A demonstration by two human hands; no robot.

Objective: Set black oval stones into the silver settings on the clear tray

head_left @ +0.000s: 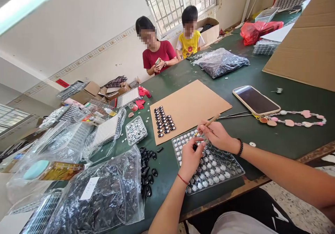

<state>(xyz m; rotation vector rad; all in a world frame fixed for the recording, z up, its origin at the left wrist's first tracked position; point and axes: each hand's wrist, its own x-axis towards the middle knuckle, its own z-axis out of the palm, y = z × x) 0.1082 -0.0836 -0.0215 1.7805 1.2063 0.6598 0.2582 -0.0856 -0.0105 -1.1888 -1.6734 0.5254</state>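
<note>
My left hand (190,157) pinches a small black oval piece (195,146) over a clear plastic tray (230,173) of round silvery studs. My right hand (216,134) grips a thin wooden stick (212,120), its tip pointing down at the black piece. Both hands hover above the tray's far left corner. Loose black oval pieces (147,171) lie left of the tray. Finished black pieces (163,120) sit in rows on a brown cardboard sheet (193,103).
A green table (261,73) carries a phone (255,99), a pink bead string (293,118), tweezers (232,115), a small box of studs (135,130) and plastic bags of parts (104,192). Two people sit at the far side. A large cardboard board (309,45) stands right.
</note>
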